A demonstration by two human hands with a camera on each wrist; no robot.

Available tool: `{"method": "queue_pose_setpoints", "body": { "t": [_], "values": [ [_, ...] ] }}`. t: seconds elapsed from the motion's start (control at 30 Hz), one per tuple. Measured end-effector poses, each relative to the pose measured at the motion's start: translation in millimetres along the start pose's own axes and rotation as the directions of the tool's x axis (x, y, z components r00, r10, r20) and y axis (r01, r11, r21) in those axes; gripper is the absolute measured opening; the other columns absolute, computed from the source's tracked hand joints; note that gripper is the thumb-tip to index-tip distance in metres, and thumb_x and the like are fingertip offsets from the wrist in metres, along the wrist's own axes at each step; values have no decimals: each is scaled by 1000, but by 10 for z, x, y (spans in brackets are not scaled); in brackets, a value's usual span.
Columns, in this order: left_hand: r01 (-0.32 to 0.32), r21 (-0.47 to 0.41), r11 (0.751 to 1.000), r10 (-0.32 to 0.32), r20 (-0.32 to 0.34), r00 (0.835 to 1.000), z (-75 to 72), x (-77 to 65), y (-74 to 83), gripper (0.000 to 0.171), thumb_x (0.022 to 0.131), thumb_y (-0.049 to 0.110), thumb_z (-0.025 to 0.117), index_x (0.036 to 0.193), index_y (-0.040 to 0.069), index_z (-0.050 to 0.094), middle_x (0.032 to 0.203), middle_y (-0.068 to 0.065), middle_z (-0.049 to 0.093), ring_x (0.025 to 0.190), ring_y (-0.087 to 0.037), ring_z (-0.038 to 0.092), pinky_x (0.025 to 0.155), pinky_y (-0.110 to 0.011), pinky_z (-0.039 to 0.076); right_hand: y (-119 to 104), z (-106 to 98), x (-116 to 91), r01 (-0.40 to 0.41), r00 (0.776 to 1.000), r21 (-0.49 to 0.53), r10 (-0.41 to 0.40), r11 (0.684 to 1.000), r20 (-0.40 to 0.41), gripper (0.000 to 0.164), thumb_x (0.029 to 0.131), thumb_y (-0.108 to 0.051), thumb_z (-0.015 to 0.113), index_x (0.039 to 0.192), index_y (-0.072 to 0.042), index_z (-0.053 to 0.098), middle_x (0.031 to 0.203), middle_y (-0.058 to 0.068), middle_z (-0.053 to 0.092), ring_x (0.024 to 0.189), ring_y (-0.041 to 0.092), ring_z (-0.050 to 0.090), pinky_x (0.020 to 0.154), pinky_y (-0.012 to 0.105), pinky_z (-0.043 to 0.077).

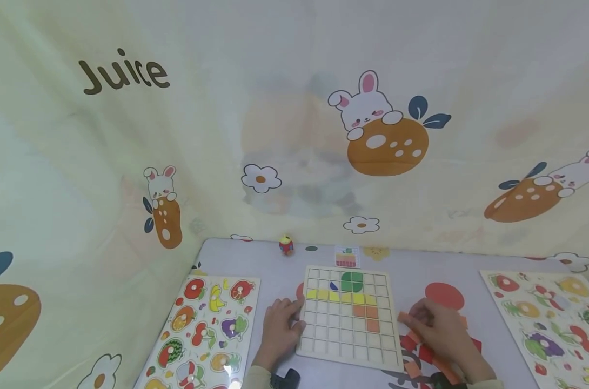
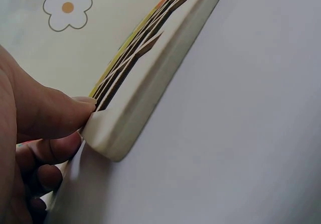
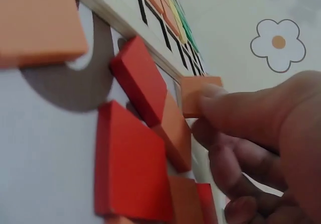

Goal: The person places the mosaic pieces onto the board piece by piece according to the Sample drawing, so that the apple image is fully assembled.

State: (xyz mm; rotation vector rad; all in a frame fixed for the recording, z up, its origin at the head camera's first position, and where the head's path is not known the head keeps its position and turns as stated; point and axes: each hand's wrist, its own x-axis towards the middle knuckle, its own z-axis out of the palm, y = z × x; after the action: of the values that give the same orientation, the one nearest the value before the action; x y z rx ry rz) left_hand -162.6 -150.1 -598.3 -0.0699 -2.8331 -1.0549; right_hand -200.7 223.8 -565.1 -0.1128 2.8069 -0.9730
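A wooden grid board [image 1: 327,320] lies in front of me. On it are a green leaf-shaped group of tiles [image 1: 352,282], a blue piece [image 1: 334,286], a row of yellow tiles [image 1: 334,295] and several orange tiles [image 1: 372,325] at the right. My left hand [image 1: 281,326] grips the board's left edge, its thumb [image 2: 60,113] at the corner in the left wrist view. Just off the board's right edge, my right hand [image 1: 440,328] pinches an orange square tile [image 3: 193,94] between thumb and fingers. Loose red tiles [image 3: 133,166] and orange tiles lie beneath that hand.
Fruit puzzle boards stand on both sides, one at the left [image 1: 204,319] and one at the right [image 1: 513,294]. Behind the grid board lie a small pattern card [image 1: 347,257] and a little toy figure [image 1: 286,246]. A printed cloth [image 1: 294,205] hangs around the table.
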Motion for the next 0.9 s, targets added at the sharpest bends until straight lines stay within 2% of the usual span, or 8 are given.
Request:
{"method": "queue_pose_setpoints", "body": {
  "t": [0.13,0.27,0.37,0.53,0.7,0.9],
  "values": [
    [-14,2,1000,14,-12,1000,11,1,-18,54,86,16,72,140,13,70,83,15,49,84,-3,38,81,-30,34,-2,7,16,-37,999,42,39,998,-35,53,91,-61,76,110,-12,71,88,-2,70,80,17,59,65,25,50],
    [-23,2,1000,23,-19,1000,10,-4,-22,53,85,17,72,138,13,71,82,15,49,83,-3,37,80,-29,33,1,24,28,-23,996,123,33,992,-85,50,97,-51,73,132,-15,67,95,3,70,80,17,60,65,26,51],
    [-30,2,1000,30,-25,999,3,-7,-15,53,85,16,72,138,13,72,82,14,49,82,-2,36,79,-29,32,-16,25,33,1,995,193,19,981,-102,51,100,-47,72,141,-17,66,101,6,71,81,16,62,64,27,52],
    [-34,5,999,34,-30,999,2,-12,-8,53,85,16,72,138,12,71,81,13,49,81,-2,34,78,-28,31,-68,54,35,-14,996,256,37,967,-82,55,98,-52,73,139,-16,68,110,8,75,89,16,69,70,24,55],
    [-21,5,1000,21,-21,1000,-6,-12,2,54,86,16,72,139,13,71,81,13,48,80,-2,34,78,-28,31,-158,140,29,-17,992,260,48,965,-113,47,97,-38,78,138,-16,68,110,7,77,96,20,71,76,18,54],
    [-4,19,1000,4,-1,1000,-11,-10,11,54,87,18,71,141,13,69,82,14,48,82,-3,35,79,-29,32,-344,255,2,13,986,304,38,952,-161,38,96,-28,81,131,-15,73,114,7,76,100,20,66,82,16,52]
  ]
}}
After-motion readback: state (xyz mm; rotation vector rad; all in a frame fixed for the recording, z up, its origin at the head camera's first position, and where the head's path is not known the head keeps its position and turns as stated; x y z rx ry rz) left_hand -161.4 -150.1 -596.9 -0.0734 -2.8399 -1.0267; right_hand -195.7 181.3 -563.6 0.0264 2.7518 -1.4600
